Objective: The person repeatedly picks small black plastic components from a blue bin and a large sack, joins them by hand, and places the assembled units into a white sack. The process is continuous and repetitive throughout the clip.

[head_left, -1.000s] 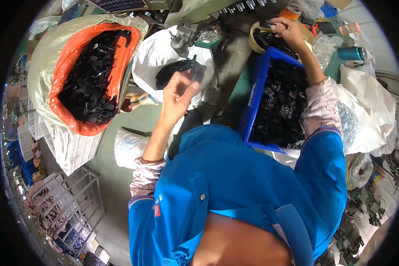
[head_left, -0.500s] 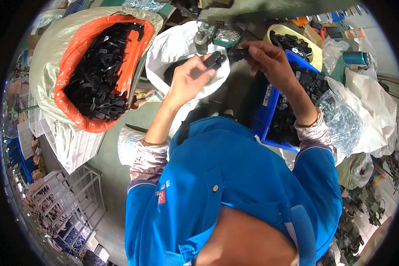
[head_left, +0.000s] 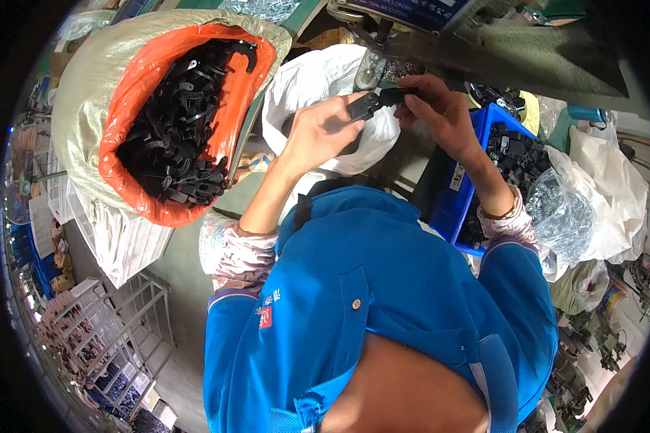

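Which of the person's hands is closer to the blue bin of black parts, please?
Right. The right hand is just beside the blue bin; the left hand is farther off, over the white bag.

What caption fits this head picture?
Both hands, left hand and right hand, hold a black plastic part together.

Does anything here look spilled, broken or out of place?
Nothing stands out. The black parts sit inside the orange-lined sack and blue bin; both hands, left and right, hold small black pieces together.

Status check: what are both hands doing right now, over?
Left hand and right hand together grip a small black plastic part. White bag behind, blue bin at right. Nothing blocking.
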`<control>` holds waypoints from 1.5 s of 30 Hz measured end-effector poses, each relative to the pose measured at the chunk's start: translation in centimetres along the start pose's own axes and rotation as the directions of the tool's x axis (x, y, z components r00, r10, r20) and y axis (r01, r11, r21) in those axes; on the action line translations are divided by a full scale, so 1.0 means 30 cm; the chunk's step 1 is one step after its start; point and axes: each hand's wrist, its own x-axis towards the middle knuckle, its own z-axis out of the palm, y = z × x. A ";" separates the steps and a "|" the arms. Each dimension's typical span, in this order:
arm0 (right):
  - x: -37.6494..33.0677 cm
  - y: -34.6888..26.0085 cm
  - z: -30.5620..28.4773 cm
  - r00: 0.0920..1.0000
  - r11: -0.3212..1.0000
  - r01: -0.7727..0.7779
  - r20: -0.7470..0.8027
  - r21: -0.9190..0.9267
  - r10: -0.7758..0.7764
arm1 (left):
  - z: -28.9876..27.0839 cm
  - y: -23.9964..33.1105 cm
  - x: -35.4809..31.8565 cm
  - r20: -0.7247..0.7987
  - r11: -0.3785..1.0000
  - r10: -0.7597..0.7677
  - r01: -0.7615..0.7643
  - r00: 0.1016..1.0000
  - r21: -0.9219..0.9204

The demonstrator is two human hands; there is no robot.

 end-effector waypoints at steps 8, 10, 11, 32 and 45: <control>0.031 0.030 0.062 0.990 0.968 0.090 -0.082 -0.236 -0.112 | -0.066 -0.028 0.056 0.081 0.996 0.016 -0.023 0.997 0.087; 0.037 0.037 0.082 0.976 0.948 0.161 -0.100 -0.274 -0.194 | -0.084 -0.012 0.085 0.129 0.986 0.047 -0.067 0.991 0.152; 0.041 0.035 0.088 0.974 0.942 0.158 -0.111 -0.297 -0.199 | -0.095 -0.003 0.101 0.150 0.975 0.088 -0.117 0.985 0.191; 0.134 0.141 0.064 0.947 0.954 0.102 -0.265 -0.281 -0.179 | -0.168 -0.018 0.298 0.390 0.866 0.153 -0.313 0.908 0.389; 0.215 0.222 -0.088 0.968 0.779 -0.050 -0.222 -0.625 -0.115 | -0.240 -0.016 0.270 0.375 0.919 0.044 -0.185 0.926 0.349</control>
